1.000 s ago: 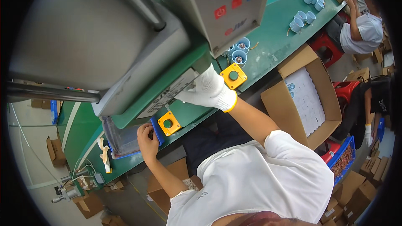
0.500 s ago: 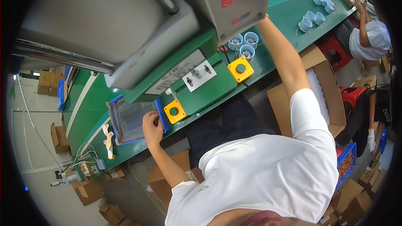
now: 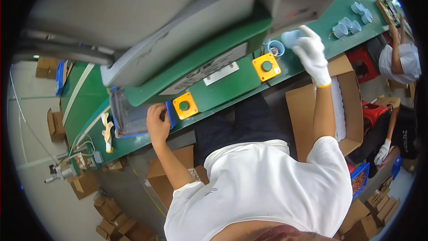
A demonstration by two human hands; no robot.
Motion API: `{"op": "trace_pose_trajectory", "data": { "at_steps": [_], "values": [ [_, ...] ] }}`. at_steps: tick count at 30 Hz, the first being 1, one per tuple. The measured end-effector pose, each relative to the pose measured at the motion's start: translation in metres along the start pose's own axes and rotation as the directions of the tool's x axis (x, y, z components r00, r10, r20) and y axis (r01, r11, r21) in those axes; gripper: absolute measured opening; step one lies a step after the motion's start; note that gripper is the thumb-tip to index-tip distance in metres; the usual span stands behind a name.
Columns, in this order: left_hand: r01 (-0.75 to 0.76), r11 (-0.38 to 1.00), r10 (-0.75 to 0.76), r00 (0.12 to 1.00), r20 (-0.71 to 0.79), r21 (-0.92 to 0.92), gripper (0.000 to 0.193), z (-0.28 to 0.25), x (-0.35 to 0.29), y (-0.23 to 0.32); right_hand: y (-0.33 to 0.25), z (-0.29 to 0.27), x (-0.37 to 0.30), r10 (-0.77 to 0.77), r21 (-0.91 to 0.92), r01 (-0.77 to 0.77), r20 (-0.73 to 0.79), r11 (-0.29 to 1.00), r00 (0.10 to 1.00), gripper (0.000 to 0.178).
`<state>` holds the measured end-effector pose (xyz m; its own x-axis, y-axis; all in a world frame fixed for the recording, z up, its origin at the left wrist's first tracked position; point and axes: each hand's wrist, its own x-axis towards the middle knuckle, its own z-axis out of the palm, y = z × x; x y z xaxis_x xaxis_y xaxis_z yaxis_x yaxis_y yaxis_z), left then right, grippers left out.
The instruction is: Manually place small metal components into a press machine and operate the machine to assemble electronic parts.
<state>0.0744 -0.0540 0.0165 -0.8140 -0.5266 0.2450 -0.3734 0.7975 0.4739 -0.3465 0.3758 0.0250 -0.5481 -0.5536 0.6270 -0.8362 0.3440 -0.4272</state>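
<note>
My right hand point(image 3: 310, 56), in a white glove, is raised over the bench at the right of the press. Its fingers are at a light-blue cup point(image 3: 291, 39), smeared by motion, and appear to grip it. Beside it stands another blue cup point(image 3: 276, 48) with small parts inside. My bare left hand point(image 3: 158, 118) rests at the near right corner of a blue tray point(image 3: 170, 114), fingers curled around something small and dark that I cannot make out. Between the hands is the green press point(image 3: 232, 87), with a yellow button box point(image 3: 185, 105) near my left hand and another yellow button box point(image 3: 266, 67) near the cups.
The press's grey head point(image 3: 178, 31) overhangs the bench. A cream glove point(image 3: 107, 132) lies left of the tray. More blue cups point(image 3: 345, 27) stand farther right, near a co-worker point(image 3: 399, 60). An open carton point(image 3: 301, 111) stands below the bench edge at my right.
My right hand, hidden behind the control box before, has come into sight with a blue cup, nearer to me. My left hand stays at the tray corner. The whole view has shifted slightly.
</note>
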Motion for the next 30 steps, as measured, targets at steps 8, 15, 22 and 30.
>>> {"op": "trace_pose_trajectory", "data": {
  "at_steps": [8,15,22,30],
  "values": [
    [-0.017,1.000,0.017,1.000,-0.014,-0.017,0.015,0.003,0.000,0.000,-0.207,0.067,0.047,0.155,0.689,-0.013,-0.144,0.725,0.977,0.044],
    [-0.020,1.000,0.019,1.000,-0.009,-0.020,0.015,0.002,0.003,0.001,-0.229,0.109,0.058,0.168,0.605,-0.101,-0.054,0.790,0.984,0.045],
    [-0.027,0.999,0.026,1.000,-0.017,-0.026,0.015,0.000,0.002,0.001,-0.232,0.103,0.064,0.025,0.372,0.074,-0.256,0.925,0.966,0.041],
    [-0.031,0.999,0.030,0.999,-0.019,-0.020,0.015,0.000,0.005,0.005,-0.231,0.104,0.062,0.048,0.371,-0.004,-0.108,0.929,0.993,0.041]
  ]
}}
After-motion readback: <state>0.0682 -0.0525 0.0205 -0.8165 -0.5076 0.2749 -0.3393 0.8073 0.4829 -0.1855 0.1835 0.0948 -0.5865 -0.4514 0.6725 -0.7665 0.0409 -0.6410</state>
